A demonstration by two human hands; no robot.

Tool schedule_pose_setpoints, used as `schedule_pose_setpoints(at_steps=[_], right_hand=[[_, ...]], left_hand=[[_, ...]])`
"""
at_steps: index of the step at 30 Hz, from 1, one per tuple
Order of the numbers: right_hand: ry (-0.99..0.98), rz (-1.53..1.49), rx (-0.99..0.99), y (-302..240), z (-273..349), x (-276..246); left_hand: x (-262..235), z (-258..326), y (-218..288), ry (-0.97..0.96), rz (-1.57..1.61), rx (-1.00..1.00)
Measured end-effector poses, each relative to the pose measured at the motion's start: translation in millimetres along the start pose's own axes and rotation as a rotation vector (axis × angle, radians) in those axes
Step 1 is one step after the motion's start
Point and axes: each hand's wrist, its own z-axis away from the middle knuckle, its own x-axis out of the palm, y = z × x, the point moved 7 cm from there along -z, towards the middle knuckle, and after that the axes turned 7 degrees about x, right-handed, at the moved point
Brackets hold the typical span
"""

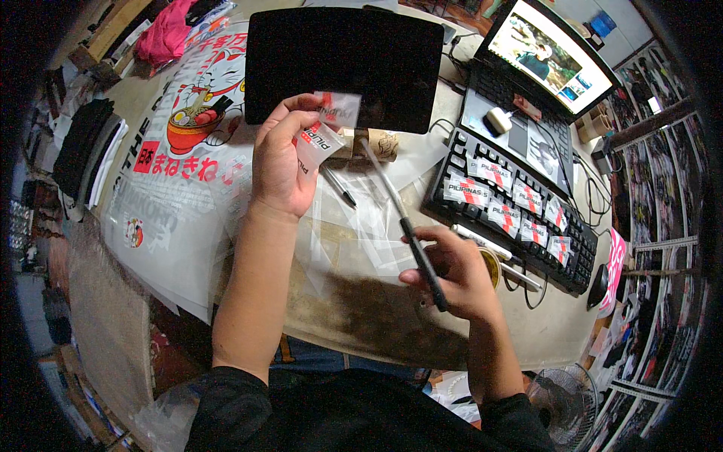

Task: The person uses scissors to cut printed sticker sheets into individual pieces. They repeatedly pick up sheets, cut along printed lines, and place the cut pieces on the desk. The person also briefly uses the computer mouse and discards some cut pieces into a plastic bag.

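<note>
Pinching two small stickers above the far middle of the table, the left hand is risking creasing them (they look flimsy) while the right hand is gripping a long thin blade tool whose tip is pointing near those fingers.

Pretty cluttered workspace. Worn beige table filling the middle of the frame, stained dark near the lower edge. Open laptop at upper right with its screen lit, black keyboard just below it. Wall at far right packed with rows of small pictures. Folded dark clothes stacked at the left edge, pink cloth at upper left. White fan down at lower right. Dim overall.
</note>
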Motion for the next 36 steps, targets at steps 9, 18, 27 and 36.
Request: schedule_pose_setpoints(at_steps=[9, 18, 27, 36], right_hand=[[0.293, -0.526, -0.004, 1.6, -0.1, -20.1], [0.267, -0.407, 0.005, 7.0, -1.3, -15.4], [0.196, -0.425, 0.033, 2.8, 0.0, -9.7], [0.159, -0.379, -0.084, 2.3, -6.0, 2.3]], left_hand=[[25.3, 17.8, -17.9, -0.126, -0.217, -0.037], [41.7, 28.8, -16.0, -0.158, -0.257, -0.006], [34.6, 26.7, -22.4, -0.122, -0.253, -0.033], [49.7, 42.9, -37.2, -0.171, -0.249, -0.062]])
